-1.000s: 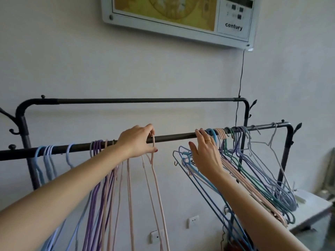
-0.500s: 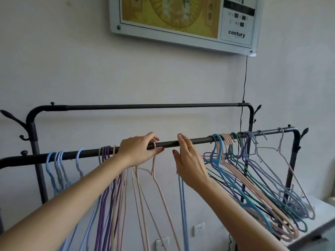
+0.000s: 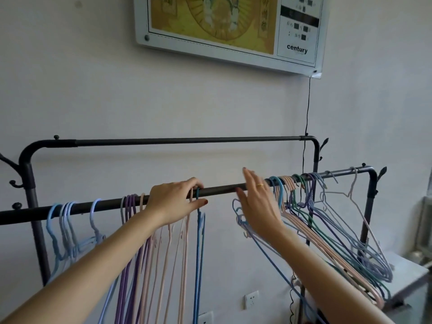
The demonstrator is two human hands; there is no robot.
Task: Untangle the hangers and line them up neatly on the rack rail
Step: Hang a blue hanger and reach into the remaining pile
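A black front rail carries sorted hangers on the left: light blue hangers, purple hangers and pink hangers. A blue hanger hangs straight beside the pink ones. My left hand curls over the rail there, thumb under it, holding the blue hanger's hook. My right hand is open with straight fingers in front of the rail, just left of a tangled bunch of hangers slanting down to the right. A pale hanger hangs apart at the far right.
A second, higher rack rail runs behind. A framed wall panel hangs above, with a black cable dropping from it. Wall sockets sit low behind the rack. A grey low table stands under the tangled bunch.
My right hand carried a blue hanger left from the tangled bunch to the pink ones, let go and moved back right. My left hand stayed at the rail and now holds its hook.
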